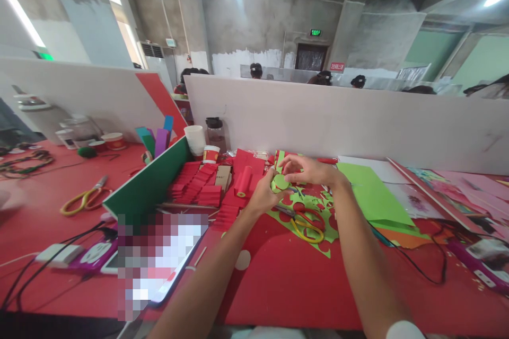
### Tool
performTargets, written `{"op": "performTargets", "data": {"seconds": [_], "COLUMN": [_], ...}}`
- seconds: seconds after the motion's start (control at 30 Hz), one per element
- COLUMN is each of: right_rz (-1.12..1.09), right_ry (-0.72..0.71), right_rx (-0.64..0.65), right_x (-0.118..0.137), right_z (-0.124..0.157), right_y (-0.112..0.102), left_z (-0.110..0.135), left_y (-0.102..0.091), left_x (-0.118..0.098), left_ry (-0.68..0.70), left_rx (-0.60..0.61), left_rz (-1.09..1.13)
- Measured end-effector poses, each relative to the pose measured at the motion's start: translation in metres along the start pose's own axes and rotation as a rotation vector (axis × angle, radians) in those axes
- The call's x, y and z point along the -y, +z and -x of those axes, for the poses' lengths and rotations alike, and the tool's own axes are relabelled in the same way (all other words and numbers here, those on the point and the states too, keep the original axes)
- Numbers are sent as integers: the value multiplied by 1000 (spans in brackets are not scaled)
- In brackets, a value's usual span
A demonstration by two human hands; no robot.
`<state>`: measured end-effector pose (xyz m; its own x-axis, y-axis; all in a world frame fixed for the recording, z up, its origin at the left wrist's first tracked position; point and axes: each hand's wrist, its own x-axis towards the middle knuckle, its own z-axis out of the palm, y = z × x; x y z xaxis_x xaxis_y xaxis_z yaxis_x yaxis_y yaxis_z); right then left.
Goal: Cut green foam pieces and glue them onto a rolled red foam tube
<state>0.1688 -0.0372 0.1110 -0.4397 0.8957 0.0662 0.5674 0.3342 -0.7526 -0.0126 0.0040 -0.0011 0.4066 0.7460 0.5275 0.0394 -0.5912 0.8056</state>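
Note:
In front of the white partition, my left hand (265, 192) is closed around the side of a round green paper piece (280, 183). My right hand (308, 170) arches over it from the other side, its curled fingers and thumb at the upper edge of the round piece. Below both hands, scissors with red and yellow handles (308, 226) lie on cut green paper scraps (328, 220). Left of my hands are a red paper roll (244, 183) and stacked red paper strips (194, 180).
A green board (149, 183) stands at the left, with a phone-like screen (175, 259) before it. Paper cups (211, 154) and a dark-lidded bottle (214, 132) stand behind. Green sheets (371, 193) lie at right. Cables and purple power strips (93, 251) flank the table.

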Motion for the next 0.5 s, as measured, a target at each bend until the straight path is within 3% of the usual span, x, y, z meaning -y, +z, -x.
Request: {"op": "performTargets", "data": {"seconds": [0.13,0.5], "right_rz": [71,26], "right_ry": [-12,-30], "right_rx": [86,88], "right_x": [5,2], "right_z": [0,-7], "right_y": [3,5], "left_z": [1,1], "left_y": [1,4], "left_x": [-1,-7], "left_ry": [27,45], "left_rx": [-2,18], "left_rz": [-14,60]}}
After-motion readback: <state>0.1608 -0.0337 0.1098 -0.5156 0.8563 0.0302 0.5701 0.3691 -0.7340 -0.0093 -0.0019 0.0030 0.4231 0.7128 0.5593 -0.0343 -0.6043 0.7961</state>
